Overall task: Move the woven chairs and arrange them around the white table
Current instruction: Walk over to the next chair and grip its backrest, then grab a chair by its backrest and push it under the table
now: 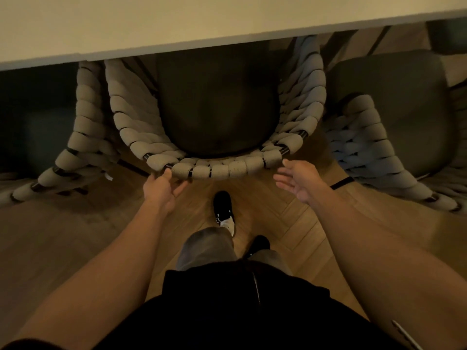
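A woven chair [222, 169] with a thick grey rope back and a dark seat cushion stands straight ahead, its front tucked under the white table [177, 24]. My left hand [161, 189] is at the left end of the chair's back rim, fingertips touching the weave, fingers loosely spread. My right hand [297, 179] hovers just off the right end of the rim, palm up and fingers straight, holding nothing. A second woven chair [80, 137] stands on the left and a third woven chair [374, 147] on the right, both pushed to the table.
Herringbone wooden floor [290, 223] lies between me and the chairs. My feet in black shoes [222, 205] stand right behind the middle chair. The neighbouring chairs flank it closely on both sides.
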Demonstrator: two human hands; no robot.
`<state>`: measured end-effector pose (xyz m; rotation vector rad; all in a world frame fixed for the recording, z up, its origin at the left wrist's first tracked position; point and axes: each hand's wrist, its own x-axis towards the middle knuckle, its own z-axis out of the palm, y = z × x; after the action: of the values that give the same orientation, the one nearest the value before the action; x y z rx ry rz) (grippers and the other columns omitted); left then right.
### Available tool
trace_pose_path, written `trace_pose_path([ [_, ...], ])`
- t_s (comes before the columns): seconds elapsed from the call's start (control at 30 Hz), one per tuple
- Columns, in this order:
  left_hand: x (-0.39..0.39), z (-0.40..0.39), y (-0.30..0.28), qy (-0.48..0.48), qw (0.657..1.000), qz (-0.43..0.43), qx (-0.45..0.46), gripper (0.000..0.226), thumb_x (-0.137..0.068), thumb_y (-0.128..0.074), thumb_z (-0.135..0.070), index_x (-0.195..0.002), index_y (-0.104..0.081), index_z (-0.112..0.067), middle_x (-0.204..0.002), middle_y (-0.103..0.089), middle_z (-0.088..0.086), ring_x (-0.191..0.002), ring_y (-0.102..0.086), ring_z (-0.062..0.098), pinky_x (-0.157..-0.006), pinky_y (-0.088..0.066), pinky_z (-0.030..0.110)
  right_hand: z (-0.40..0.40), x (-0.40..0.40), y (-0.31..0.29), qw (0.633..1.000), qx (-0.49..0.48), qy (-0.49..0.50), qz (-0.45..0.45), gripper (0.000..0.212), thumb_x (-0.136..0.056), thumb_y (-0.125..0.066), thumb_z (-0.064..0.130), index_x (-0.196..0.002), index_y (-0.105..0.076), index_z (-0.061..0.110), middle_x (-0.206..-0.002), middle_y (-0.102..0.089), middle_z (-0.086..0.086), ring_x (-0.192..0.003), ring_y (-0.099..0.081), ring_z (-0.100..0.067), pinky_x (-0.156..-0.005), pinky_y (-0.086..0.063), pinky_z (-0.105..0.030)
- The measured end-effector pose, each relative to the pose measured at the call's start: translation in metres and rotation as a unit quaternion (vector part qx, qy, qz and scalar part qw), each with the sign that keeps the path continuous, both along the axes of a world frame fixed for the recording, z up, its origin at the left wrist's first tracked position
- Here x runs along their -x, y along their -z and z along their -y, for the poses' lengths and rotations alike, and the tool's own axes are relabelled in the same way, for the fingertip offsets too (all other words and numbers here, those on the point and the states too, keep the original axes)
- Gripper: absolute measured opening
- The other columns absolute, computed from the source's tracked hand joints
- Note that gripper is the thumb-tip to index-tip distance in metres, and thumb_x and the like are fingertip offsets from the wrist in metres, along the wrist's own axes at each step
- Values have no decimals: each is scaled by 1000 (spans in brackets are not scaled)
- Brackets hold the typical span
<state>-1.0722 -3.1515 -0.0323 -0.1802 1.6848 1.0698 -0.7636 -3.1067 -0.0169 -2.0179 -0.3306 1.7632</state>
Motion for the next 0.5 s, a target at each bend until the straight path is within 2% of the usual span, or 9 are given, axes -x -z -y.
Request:
trace_pose_path([
  [0.1,-10,18,-2,76,996,-8,55,38,-104,-54,-13,-141,-49,-9,-124,-65,15,-103,-69,26,-78,-60,38,34,-19,-5,998,-6,-50,38,18,-101,-60,20,-118,-62,17,-113,-69,-9,-99,-71,-22,-85,-61,-36],
  [0.2,-37,35,-7,185,978,-43,92,21,-102,-56,-6,-122,-60,-1,-105,-66,15,-91,-68,24,-76,-58,36,76,-43,-5,998,-8,-43,54,8,-100,-61,13,-105,-67,13,-101,-73,-9,-84,-71,-19,-73,-58,-32],
  [0.37,-95,66,-6,354,927,-104,73,8,-102,-56,-4,-97,-63,-3,-97,-65,20,-77,-67,23,-67,-56,33,150,-82,-9,997,-28,-18,67,12,-100,-61,15,-90,-67,14,-95,-73,-11,-84,-70,-19,-69,-55,-30],
  [0.43,-123,79,-7,441,885,-127,72,10,-103,-55,-7,-100,-63,-3,-94,-66,16,-73,-65,21,-61,-54,30,182,-101,-10,997,-32,9,65,11,-100,-62,17,-90,-66,14,-91,-71,-10,-81,-68,-18,-65,-53,-28],
  [0.5,-149,90,-3,549,822,-131,80,10,-103,-56,-12,-101,-64,-6,-98,-68,15,-72,-65,21,-61,-56,32,214,-121,-11,997,-24,34,59,10,-100,-63,20,-94,-65,12,-90,-69,-8,-76,-66,-16,-61,-50,-27],
])
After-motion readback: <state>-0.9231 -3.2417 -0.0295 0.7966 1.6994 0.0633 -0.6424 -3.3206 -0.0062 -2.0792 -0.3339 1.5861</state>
